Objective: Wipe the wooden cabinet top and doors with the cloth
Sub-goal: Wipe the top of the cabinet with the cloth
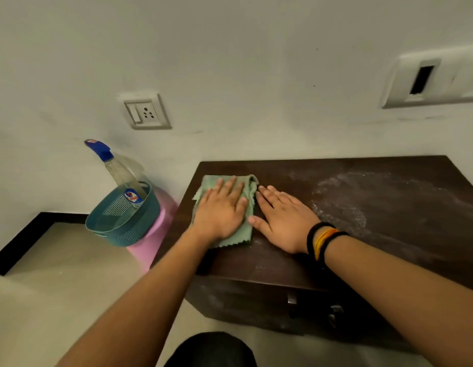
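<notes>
A dark wooden cabinet stands against the white wall, its top dusted with whitish powder on the right. A folded green cloth lies on the top's left part. My left hand presses flat on the cloth, fingers spread. Just right of the cloth my right hand rests flat on the bare wood, its fingertips touching the cloth's edge; it holds nothing. The cabinet's front doors with small metal handles show below the top's edge.
Left of the cabinet, a teal perforated basket holding a spray bottle sits on a pink stool. A wall socket and a switch panel are on the wall. Beige floor lies at the left.
</notes>
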Demonstrator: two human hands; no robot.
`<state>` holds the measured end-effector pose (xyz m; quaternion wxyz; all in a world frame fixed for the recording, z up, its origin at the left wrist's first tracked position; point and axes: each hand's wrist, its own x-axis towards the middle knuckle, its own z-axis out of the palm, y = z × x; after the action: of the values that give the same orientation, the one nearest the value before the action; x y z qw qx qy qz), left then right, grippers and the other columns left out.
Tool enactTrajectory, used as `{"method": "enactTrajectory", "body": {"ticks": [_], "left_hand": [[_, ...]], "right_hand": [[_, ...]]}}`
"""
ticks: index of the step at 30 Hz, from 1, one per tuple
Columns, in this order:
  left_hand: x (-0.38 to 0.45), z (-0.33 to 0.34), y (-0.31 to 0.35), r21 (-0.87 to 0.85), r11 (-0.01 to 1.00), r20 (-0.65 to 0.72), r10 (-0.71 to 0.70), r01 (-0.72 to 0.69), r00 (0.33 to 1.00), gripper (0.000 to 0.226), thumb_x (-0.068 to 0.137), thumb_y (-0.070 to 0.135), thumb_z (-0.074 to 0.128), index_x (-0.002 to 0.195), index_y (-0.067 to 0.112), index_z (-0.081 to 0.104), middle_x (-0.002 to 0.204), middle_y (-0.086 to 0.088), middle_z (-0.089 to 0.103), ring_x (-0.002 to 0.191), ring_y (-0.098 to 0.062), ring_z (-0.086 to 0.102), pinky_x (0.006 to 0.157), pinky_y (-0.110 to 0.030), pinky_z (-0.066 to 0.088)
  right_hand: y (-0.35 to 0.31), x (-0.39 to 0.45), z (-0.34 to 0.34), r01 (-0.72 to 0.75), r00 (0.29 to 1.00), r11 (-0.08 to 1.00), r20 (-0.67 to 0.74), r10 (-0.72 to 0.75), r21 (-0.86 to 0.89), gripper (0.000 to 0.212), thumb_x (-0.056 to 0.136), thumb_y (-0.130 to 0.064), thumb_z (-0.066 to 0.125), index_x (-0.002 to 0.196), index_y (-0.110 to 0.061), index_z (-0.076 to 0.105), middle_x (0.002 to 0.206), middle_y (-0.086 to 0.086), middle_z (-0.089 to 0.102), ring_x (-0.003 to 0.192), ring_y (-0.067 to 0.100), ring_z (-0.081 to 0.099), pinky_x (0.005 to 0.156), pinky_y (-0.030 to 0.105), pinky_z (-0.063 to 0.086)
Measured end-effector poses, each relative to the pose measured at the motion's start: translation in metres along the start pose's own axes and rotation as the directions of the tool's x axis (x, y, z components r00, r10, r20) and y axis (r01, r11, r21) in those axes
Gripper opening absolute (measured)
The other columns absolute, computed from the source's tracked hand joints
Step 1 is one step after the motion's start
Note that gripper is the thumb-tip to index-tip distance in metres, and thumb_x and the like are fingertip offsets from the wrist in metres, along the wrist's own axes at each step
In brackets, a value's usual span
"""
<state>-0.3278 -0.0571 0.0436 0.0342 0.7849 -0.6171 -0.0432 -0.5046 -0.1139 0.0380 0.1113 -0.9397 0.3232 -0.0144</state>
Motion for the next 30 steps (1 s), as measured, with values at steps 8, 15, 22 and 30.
{"method": "enactTrajectory", "body": {"ticks": [8, 15, 22, 30], "left_hand": [[-0.060, 0.015, 0.023, 0.044, 0.998, -0.016, 0.046, -0.046, 0.999, 0.066, 0.097, 0.057, 0.010, 0.158, 0.033, 0.011, 0.169, 0.007, 0.004, 0.156, -0.020, 0.001, 0.125, -0.046, 0.006], [-0.091, 0.012, 0.008, 0.052, 0.993, 0.012, -0.107, 0.107, 0.994, 0.063, 0.099, 0.057, 0.009, 0.158, 0.035, 0.005, 0.169, 0.005, -0.002, 0.156, -0.023, -0.002, 0.125, -0.049, 0.002], [-0.053, 0.004, -0.002, 0.026, 0.984, 0.037, -0.178, 0.177, 0.983, 0.063, 0.099, 0.057, 0.010, 0.158, 0.035, 0.007, 0.169, 0.005, -0.001, 0.156, -0.024, -0.003, 0.124, -0.055, 0.001], [-0.041, 0.001, 0.011, 0.021, 0.998, 0.055, -0.061, 0.060, 0.997, 0.063, 0.098, 0.057, 0.008, 0.158, 0.037, 0.006, 0.169, 0.009, -0.001, 0.156, -0.020, -0.001, 0.125, -0.049, 0.003]], "right_hand": [[0.001, -0.026, 0.006, -0.008, 0.999, 1.000, -0.031, 0.007, -0.018, 0.065, 0.104, -0.046, 0.016, 0.160, -0.015, 0.007, 0.169, 0.003, 0.004, 0.154, 0.017, 0.001, 0.124, 0.033, 0.003], [0.003, -0.052, 0.004, -0.016, 0.999, 1.000, -0.030, 0.015, -0.007, 0.064, 0.104, -0.047, 0.016, 0.160, -0.019, 0.005, 0.169, 0.001, 0.002, 0.154, 0.017, -0.001, 0.124, 0.034, 0.002], [0.007, -0.061, 0.004, -0.060, 0.998, 0.998, -0.015, 0.059, -0.015, 0.086, 0.088, -0.079, 0.003, 0.159, -0.030, 0.004, 0.168, -0.006, -0.001, 0.154, 0.022, -0.007, 0.124, 0.041, -0.001], [0.031, -0.058, -0.005, -0.036, 0.999, 0.999, 0.030, 0.037, -0.018, 0.102, 0.075, -0.093, 0.002, 0.159, -0.035, 0.001, 0.168, -0.009, -0.003, 0.154, 0.021, -0.009, 0.124, 0.044, 0.000]]}}
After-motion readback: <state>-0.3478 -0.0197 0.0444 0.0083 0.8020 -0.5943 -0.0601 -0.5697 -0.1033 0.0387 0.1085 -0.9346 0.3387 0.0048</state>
